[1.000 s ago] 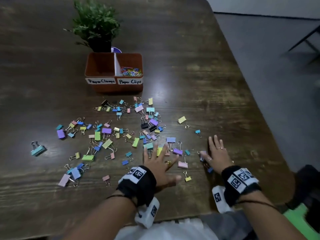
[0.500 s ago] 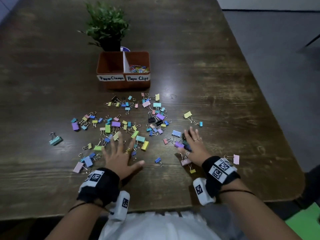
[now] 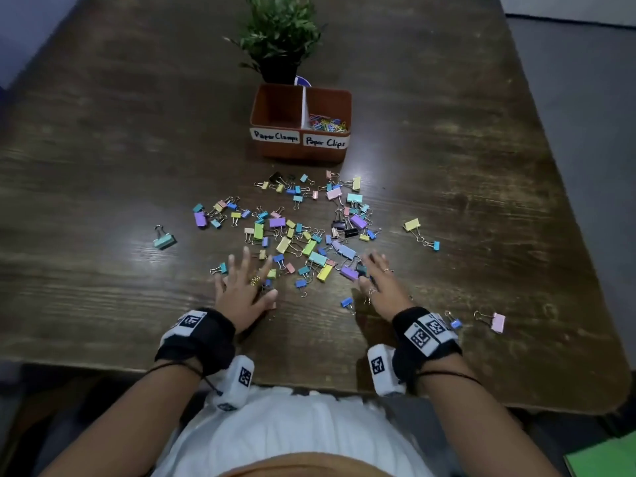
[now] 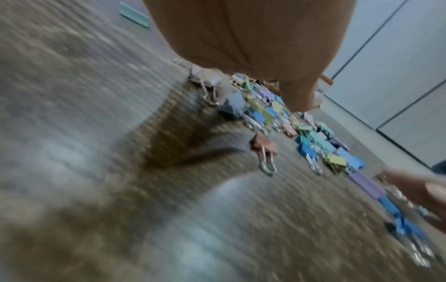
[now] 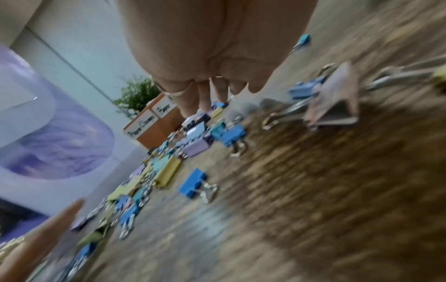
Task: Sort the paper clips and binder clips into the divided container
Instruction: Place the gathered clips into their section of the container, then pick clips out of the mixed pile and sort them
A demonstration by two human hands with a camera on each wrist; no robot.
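On the dark wooden table point(image 3: 103, 166), lying flat with fingers straight and spread apart: left hand point(image 3: 242, 290) and right hand point(image 3: 380, 287), palms down, gripping nothing. Just ahead of the left fingertips point(image 3: 245, 251) and reaching across to the right fingertips point(image 3: 373, 258), sprawling in a loose scatter: coloured binder clips point(image 3: 292, 232), some touching the fingers, a purple one point(image 3: 349, 273) right against the right index finger. Possibly pressing on a clip under the left palm; too blurred in the wrist views to tell. Well beyond both sets of fingertips, standing upright: divided container point(image 3: 301, 151), paper clips point(image 3: 327, 123) sitting in its right compartment, potted plant point(image 3: 278, 32) behind it.
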